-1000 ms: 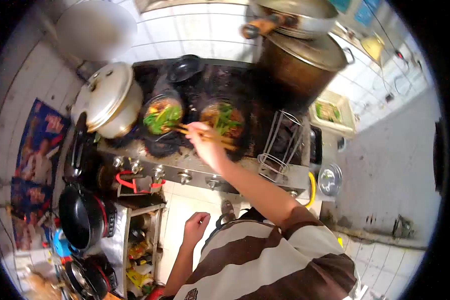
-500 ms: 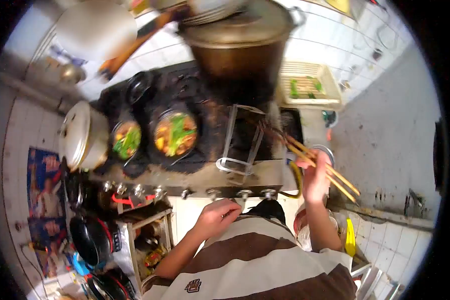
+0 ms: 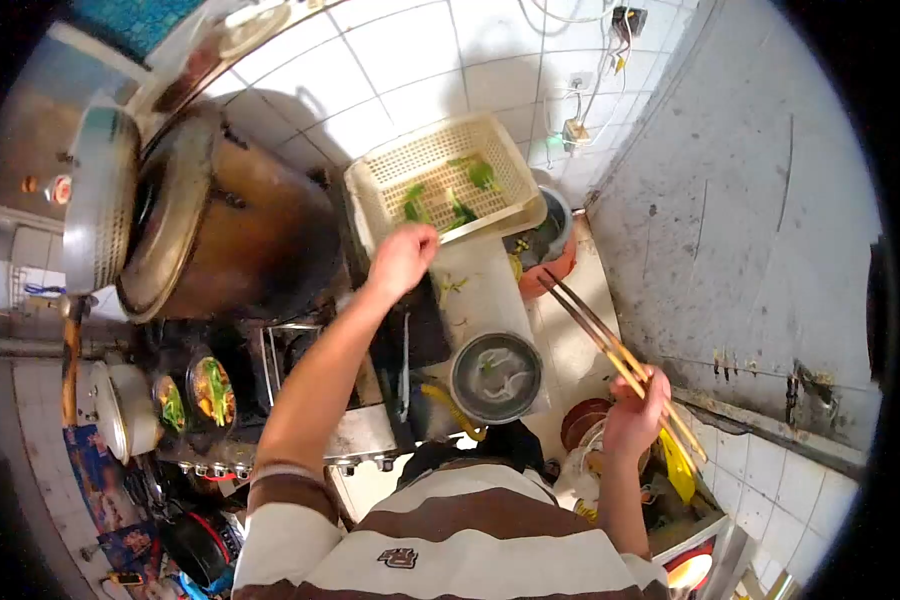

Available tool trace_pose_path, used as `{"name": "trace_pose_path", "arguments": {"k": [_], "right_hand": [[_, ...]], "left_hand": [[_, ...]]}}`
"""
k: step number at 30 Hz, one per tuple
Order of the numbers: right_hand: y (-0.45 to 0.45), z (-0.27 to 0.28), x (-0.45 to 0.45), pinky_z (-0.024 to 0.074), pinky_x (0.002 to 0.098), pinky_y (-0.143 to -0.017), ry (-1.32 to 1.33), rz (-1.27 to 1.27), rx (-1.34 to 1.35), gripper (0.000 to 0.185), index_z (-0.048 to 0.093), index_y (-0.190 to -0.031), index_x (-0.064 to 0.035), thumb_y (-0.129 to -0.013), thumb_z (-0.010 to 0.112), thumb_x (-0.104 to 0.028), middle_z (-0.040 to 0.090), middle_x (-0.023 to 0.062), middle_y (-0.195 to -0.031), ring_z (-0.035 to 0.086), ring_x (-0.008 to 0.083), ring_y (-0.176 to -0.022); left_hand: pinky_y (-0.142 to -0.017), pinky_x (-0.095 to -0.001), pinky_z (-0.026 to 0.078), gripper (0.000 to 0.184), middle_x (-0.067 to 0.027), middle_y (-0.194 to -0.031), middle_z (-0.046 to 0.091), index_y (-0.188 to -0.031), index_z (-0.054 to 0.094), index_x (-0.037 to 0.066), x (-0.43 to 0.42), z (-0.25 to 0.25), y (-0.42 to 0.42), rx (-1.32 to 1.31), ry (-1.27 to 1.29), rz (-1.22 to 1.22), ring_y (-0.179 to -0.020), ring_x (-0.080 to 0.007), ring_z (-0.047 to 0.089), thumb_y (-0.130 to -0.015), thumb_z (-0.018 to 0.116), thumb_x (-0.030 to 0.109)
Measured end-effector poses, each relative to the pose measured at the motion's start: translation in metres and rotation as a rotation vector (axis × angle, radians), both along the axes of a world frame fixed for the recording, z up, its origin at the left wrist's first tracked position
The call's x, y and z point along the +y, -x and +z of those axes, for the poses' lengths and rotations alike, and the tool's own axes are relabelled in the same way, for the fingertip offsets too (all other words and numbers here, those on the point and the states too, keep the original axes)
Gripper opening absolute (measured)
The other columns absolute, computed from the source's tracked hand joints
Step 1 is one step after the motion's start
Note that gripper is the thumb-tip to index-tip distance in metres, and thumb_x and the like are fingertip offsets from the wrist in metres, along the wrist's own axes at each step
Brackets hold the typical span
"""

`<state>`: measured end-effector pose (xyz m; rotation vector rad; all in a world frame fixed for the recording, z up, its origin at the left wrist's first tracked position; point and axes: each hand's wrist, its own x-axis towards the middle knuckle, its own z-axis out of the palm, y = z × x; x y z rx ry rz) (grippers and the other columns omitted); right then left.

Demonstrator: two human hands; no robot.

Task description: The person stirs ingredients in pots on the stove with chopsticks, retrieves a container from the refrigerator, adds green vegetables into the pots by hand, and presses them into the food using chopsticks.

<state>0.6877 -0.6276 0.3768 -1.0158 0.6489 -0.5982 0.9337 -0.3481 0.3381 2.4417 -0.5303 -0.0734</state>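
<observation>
My right hand (image 3: 637, 410) is closed around a pair of long cooking chopsticks (image 3: 610, 347). Their dark tips point up and away, over the floor beside an orange-red bucket (image 3: 562, 262). Stretched forward, my left hand (image 3: 402, 262) has its fingers curled at the near side of a cream plastic basket (image 3: 378, 208). A few green leaves (image 3: 482, 175) lie inside that basket. Whether the left fingers hold anything is hidden, and contact with the basket's rim is unclear. Below, a metal pot (image 3: 498, 378) with cloudy liquid sits between my two hands.
At left stands a large brown-stained stockpot (image 3: 260, 215), with a perforated metal strainer (image 3: 100, 200) leaning over it. Two small pans of food with greens (image 3: 213, 390) are on the stove, beside a lidded pot (image 3: 120, 410). A grey wall (image 3: 730, 230) rises at right.
My view has swung to the right, bringing the basket, metal pot and bucket nearer the middle. My left hand has gone from beside my waist out to the basket. The chopsticks stay in my right hand.
</observation>
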Motion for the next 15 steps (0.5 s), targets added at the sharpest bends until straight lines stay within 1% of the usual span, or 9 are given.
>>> {"name": "trace_pose_path", "arguments": {"k": [1, 2, 3, 5, 7, 8, 11, 12, 15], "right_hand": [[0.0, -0.002, -0.007, 0.0482, 0.0316, -0.057, -0.029, -0.031, 0.009, 0.023, 0.05, -0.089, -0.0025, -0.09, 0.049, -0.026, 0.055, 0.0097, -0.083, 0.055, 0.0193, -0.059], [0.0, -0.004, -0.011, 0.0477, 0.0316, -0.057, -0.057, -0.062, 0.016, 0.024, 0.05, -0.09, -0.0027, -0.09, 0.049, -0.026, 0.055, 0.0097, -0.084, 0.055, 0.0192, -0.058], [0.0, -0.005, -0.015, 0.0472, 0.0317, -0.057, -0.083, -0.091, 0.021, 0.024, 0.05, -0.09, -0.003, -0.09, 0.048, -0.027, 0.055, 0.0096, -0.084, 0.054, 0.0191, -0.057], [0.001, -0.006, -0.024, 0.0481, 0.0312, -0.057, -0.082, -0.051, 0.009, 0.021, 0.05, -0.093, -0.0041, -0.091, 0.047, -0.025, 0.055, 0.0089, -0.087, 0.056, 0.0187, -0.062], [0.0, -0.009, -0.03, 0.0465, 0.03, -0.058, -0.046, -0.009, 0.014, 0.02, 0.051, -0.096, -0.0048, -0.092, 0.045, -0.023, 0.055, 0.008, -0.089, 0.055, 0.017, -0.069], [-0.004, -0.006, -0.031, 0.0476, 0.0288, -0.058, -0.081, -0.033, 0.018, 0.02, 0.051, -0.096, -0.0039, -0.092, 0.045, -0.023, 0.055, 0.0087, -0.09, 0.056, 0.0168, -0.068], [-0.009, -0.005, -0.037, 0.0484, 0.028, -0.058, -0.076, -0.056, 0.076, 0.021, 0.051, -0.096, -0.0031, -0.092, 0.045, -0.023, 0.056, 0.0094, -0.089, 0.056, 0.0171, -0.066], [-0.009, -0.007, -0.041, 0.0496, 0.0297, -0.058, -0.056, -0.027, 0.073, 0.021, 0.051, -0.095, -0.0029, -0.092, 0.045, -0.023, 0.056, 0.0105, -0.09, 0.057, 0.0185, -0.065], [-0.014, -0.019, -0.046, 0.0517, 0.0334, -0.058, -0.034, 0.029, 0.044, 0.021, 0.052, -0.094, -0.0024, -0.093, 0.044, -0.022, 0.057, 0.0127, -0.092, 0.059, 0.021, -0.063]], "left_hand": [[-0.067, -0.0353, 0.047, 0.016, -0.0149, -0.075, 0.062, -0.087, 0.061, 0.003, -0.013, -0.005, -0.024, 0.127, -0.051, 0.095, -0.068, -0.028, 0.061, -0.081, 0.057, 0.017], [-0.067, -0.036, 0.047, 0.023, -0.0151, -0.071, 0.061, -0.084, 0.062, 0.001, -0.024, -0.021, -0.046, 0.189, -0.021, 0.14, -0.066, -0.0275, 0.06, -0.08, 0.059, 0.023], [-0.068, -0.0363, 0.047, 0.026, -0.015, -0.07, 0.062, -0.083, 0.062, 0.0, -0.038, -0.025, -0.065, 0.244, -0.125, 0.187, -0.066, -0.0275, 0.06, -0.08, 0.06, 0.026], [-0.068, -0.0369, 0.048, 0.032, -0.0149, -0.07, 0.062, -0.081, 0.063, -0.002, -0.064, -0.032, -0.096, 0.354, -0.335, 0.278, -0.066, -0.0277, 0.061, -0.08, 0.061, 0.03], [-0.074, -0.0397, 0.048, 0.036, -0.0172, -0.086, 0.063, -0.086, 0.063, -0.002, -0.078, -0.048, -0.114, 0.49, -0.42, 0.323, -0.081, -0.0299, 0.061, -0.079, 0.059, 0.033], [-0.077, -0.0411, 0.049, 0.039, -0.0184, -0.094, 0.063, -0.089, 0.064, -0.003, -0.083, -0.057, -0.121, 0.559, -0.461, 0.344, -0.088, -0.031, 0.061, -0.079, 0.059, 0.035], [-0.078, -0.0411, 0.048, 0.039, -0.0178, -0.101, 0.061, -0.095, 0.063, 0.0, -0.077, -0.088, -0.138, 0.573, -0.485, 0.339, -0.093, -0.0296, 0.06, -0.079, 0.057, 0.035], [-0.078, -0.0415, 0.048, 0.038, -0.0174, -0.102, 0.061, -0.1, 0.062, 0.001, -0.076, -0.09, -0.141, 0.585, -0.506, 0.322, -0.094, -0.0298, 0.059, -0.08, 0.056, 0.033], [-0.077, -0.0424, 0.048, 0.035, -0.0156, -0.1, 0.062, -0.098, 0.062, 0.002, -0.078, -0.09, -0.144, 0.478, -0.304, 0.514, -0.089, -0.0315, 0.06, -0.08, 0.056, 0.031]]}}
